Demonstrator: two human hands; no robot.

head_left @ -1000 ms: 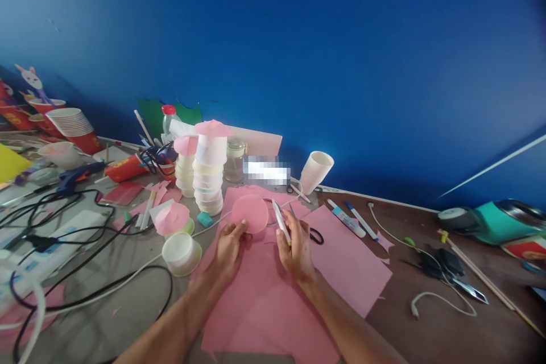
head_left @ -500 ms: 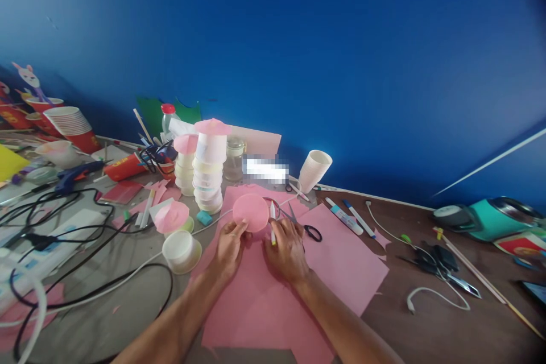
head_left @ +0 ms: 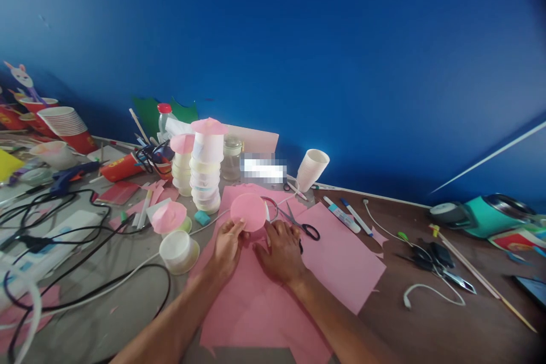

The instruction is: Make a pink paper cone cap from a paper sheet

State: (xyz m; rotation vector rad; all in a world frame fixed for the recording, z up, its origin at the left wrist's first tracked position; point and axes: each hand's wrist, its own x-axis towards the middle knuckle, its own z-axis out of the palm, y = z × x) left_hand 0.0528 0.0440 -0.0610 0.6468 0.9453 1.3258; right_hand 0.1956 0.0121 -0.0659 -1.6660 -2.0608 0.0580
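Note:
My left hand point(head_left: 228, 245) is closed on a round pink paper disc point(head_left: 248, 212), thumb on its face near the lower edge. Just right of the disc, my right hand point(head_left: 282, 251) is over the pink sheet point(head_left: 247, 318) with its fingers curled and thumb out to the left. The white end of a slim marker point(head_left: 267, 212) sticks up past its fingertips; the rest of the marker is hidden by the hand. Scissors with black handles point(head_left: 311, 232) are on the paper behind my right hand. A second pink sheet point(head_left: 341, 261) is to the right.
Stacked white cups point(head_left: 205, 182) with pink paper tops stand behind on the left. Nearer are a white cup point(head_left: 176, 251) and a blue eraser point(head_left: 202, 218). Black cables point(head_left: 60, 290) cover the left side. A glue tube point(head_left: 341, 215) and blue-capped marker point(head_left: 357, 218) are at right.
My right hand has turned further palm-down, and its thumb has moved left. The marker has shifted slightly left, its yellow lower end now hidden. The disc stays in my left hand.

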